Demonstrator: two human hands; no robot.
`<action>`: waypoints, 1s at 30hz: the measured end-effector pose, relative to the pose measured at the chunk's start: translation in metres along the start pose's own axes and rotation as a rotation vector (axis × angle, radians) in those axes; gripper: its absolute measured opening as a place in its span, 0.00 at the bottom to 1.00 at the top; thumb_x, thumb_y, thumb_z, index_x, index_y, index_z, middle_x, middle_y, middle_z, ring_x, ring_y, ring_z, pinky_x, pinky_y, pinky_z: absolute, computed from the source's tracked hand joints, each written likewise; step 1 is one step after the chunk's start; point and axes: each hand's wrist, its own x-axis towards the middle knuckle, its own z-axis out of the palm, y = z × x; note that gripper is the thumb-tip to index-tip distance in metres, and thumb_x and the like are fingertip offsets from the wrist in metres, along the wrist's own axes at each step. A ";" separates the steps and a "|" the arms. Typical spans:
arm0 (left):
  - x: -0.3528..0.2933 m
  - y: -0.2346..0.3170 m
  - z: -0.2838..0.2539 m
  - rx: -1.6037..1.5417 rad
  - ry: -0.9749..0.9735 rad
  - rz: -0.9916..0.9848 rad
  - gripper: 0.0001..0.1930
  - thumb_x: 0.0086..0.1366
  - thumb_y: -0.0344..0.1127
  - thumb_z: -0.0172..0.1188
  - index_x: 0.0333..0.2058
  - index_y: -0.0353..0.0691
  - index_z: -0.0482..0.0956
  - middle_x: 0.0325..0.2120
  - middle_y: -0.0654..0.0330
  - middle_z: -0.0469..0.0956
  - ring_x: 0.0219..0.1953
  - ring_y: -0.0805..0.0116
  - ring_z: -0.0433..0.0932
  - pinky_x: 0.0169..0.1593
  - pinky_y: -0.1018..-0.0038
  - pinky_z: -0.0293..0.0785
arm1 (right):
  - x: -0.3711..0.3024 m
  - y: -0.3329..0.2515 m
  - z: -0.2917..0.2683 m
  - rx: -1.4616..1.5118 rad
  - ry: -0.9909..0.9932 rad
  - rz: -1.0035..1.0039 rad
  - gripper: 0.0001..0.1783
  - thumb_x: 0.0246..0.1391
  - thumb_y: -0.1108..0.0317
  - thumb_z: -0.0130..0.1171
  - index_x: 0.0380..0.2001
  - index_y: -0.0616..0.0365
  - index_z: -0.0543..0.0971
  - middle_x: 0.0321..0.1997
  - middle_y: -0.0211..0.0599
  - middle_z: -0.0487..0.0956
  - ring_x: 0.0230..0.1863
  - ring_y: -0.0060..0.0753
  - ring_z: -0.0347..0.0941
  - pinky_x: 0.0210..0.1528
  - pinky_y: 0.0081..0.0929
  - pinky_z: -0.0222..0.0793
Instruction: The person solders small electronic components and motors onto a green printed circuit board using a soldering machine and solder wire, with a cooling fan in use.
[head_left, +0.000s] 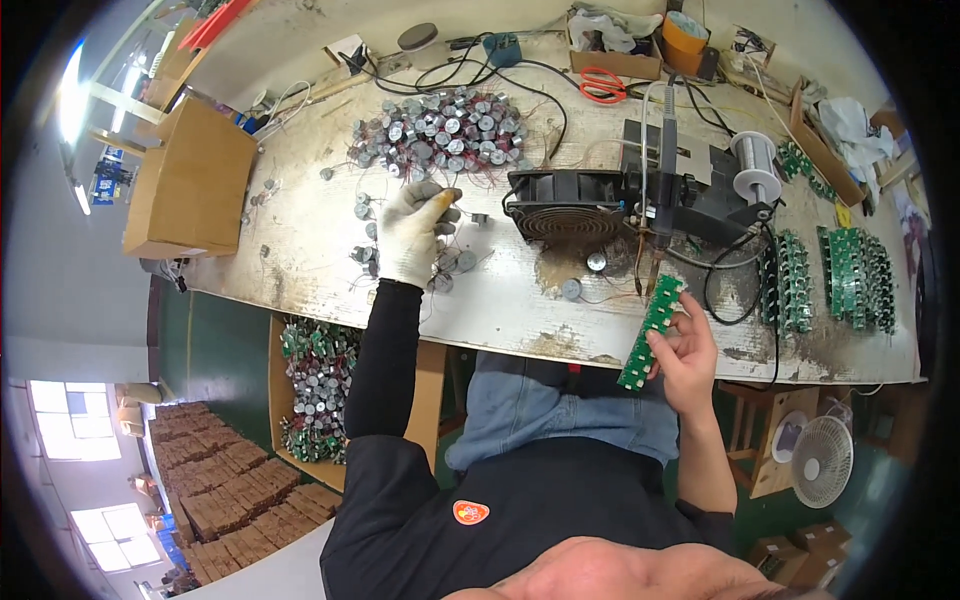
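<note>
In my bare right hand [687, 358] is a strip of green circuit board [652, 333], pinched between thumb and fingers at the table's front edge. Its upper end lies just below the tip of a soldering iron held in a stand [668, 190]. My left hand [415, 228], in a white glove, has its fingers drawn together over the table; what they hold, if anything, is too small to make out. A small metal motor [480, 218] is just right of those fingers. Behind them spreads a heap of small round motors [440, 130] with thin wires. Two more motors [597, 261] lie near the iron.
A black fan [568, 205] stands between my hands. Solder wire sits on a white spool [755, 165] to the right, beyond rows of green boards [855, 275]. Red scissors [602, 86] lie at the back. A cardboard box [190, 180] stands left; another box [425, 395] below holds wired boards.
</note>
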 end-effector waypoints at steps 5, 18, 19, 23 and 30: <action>-0.026 0.008 0.005 -0.298 -0.027 -0.024 0.16 0.64 0.27 0.57 0.48 0.27 0.66 0.38 0.48 0.76 0.31 0.68 0.77 0.34 0.76 0.77 | -0.001 0.000 -0.001 0.010 -0.009 -0.011 0.34 0.53 0.82 0.56 0.62 0.68 0.55 0.43 0.43 0.74 0.26 0.18 0.73 0.19 0.13 0.68; -0.105 -0.010 0.040 0.019 -0.070 -0.027 0.12 0.65 0.35 0.58 0.40 0.29 0.77 0.27 0.59 0.77 0.18 0.79 0.70 0.21 0.84 0.61 | -0.002 0.009 0.002 -0.053 0.022 0.021 0.34 0.50 0.83 0.60 0.60 0.70 0.59 0.45 0.41 0.70 0.29 0.19 0.72 0.26 0.16 0.71; -0.113 -0.012 0.047 0.030 -0.071 -0.047 0.12 0.65 0.34 0.58 0.39 0.30 0.77 0.26 0.60 0.76 0.17 0.79 0.68 0.20 0.84 0.58 | -0.002 0.008 0.004 -0.092 0.017 0.016 0.33 0.51 0.83 0.60 0.60 0.70 0.60 0.45 0.41 0.70 0.29 0.19 0.73 0.26 0.16 0.71; -0.135 -0.025 0.073 0.125 -0.160 -0.129 0.10 0.64 0.33 0.59 0.35 0.30 0.78 0.25 0.63 0.74 0.24 0.79 0.69 0.28 0.83 0.65 | -0.003 0.007 0.006 -0.143 0.011 0.002 0.30 0.52 0.80 0.60 0.57 0.68 0.63 0.43 0.40 0.71 0.27 0.18 0.74 0.24 0.14 0.68; -0.141 -0.039 0.104 0.254 -0.359 -0.112 0.08 0.60 0.31 0.60 0.32 0.30 0.79 0.25 0.60 0.76 0.26 0.76 0.71 0.32 0.80 0.67 | -0.006 -0.006 0.010 -0.048 -0.044 0.117 0.33 0.52 0.79 0.60 0.60 0.65 0.60 0.44 0.39 0.71 0.23 0.17 0.74 0.20 0.14 0.65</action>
